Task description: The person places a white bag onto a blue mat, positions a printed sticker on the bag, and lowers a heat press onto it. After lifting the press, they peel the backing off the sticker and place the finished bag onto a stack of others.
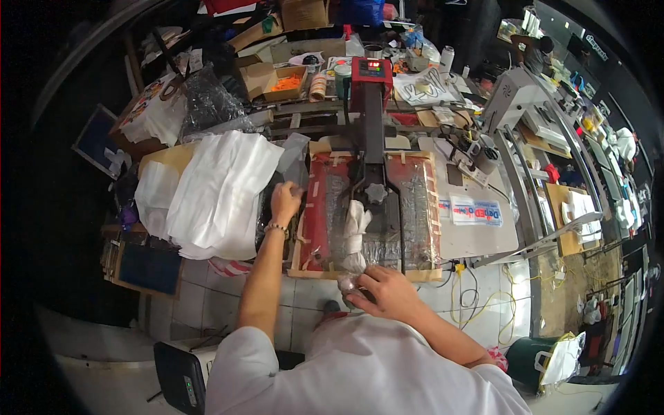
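Press arm [373,138] over platen [422,207]; white fabric pile [214,194] alongside.

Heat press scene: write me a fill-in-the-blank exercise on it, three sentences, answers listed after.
1. The left hand reaches toward the stack of ____ fabric lying left of the heat press.
2. The right hand grips a crumpled white cloth at the ____ edge of the press platen.
3. The control box on top of the heat press is coloured ____.

Missing words: white; near (front); red
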Demonstrator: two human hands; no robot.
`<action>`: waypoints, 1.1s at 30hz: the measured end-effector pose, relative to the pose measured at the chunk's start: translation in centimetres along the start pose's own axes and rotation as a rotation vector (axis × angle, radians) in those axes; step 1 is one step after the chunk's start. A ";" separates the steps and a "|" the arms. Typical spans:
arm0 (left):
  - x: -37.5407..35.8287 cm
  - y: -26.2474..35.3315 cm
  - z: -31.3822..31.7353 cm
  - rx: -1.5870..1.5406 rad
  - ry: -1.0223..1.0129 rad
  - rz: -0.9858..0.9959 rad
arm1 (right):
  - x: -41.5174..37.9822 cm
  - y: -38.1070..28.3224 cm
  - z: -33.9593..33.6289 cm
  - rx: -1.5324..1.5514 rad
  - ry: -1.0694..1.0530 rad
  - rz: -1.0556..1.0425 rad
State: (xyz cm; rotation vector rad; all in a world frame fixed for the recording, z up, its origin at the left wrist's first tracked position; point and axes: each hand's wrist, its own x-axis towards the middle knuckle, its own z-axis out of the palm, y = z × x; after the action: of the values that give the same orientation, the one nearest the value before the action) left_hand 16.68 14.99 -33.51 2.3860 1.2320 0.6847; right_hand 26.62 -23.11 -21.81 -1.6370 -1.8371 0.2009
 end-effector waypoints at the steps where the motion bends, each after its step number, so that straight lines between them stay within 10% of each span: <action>1: 0.0 -1.4 0.4 0.166 -0.020 -0.109 | 0.0 0.1 0.0 -0.006 -0.026 0.047; 7: -1.6 -11.6 5.1 0.442 -0.063 -0.150 | 0.3 0.0 -0.2 -0.017 0.012 0.077; 16: 0.2 -6.1 4.6 0.686 -0.031 0.004 | 0.8 -0.6 -0.2 -0.038 0.037 0.128; 21: 5.6 -6.0 7.2 0.309 -0.333 0.174 | 0.5 -0.5 -0.1 -0.079 0.041 0.147; 33: 14.9 -10.3 16.7 0.437 -0.136 -0.025 | 1.4 -0.9 -0.5 -0.090 0.066 0.302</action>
State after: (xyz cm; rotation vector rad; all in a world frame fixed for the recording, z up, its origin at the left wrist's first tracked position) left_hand 27.02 31.33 -48.80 2.7003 1.4695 0.2539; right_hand 26.10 -22.14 -20.45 -1.9576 -1.5636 0.1944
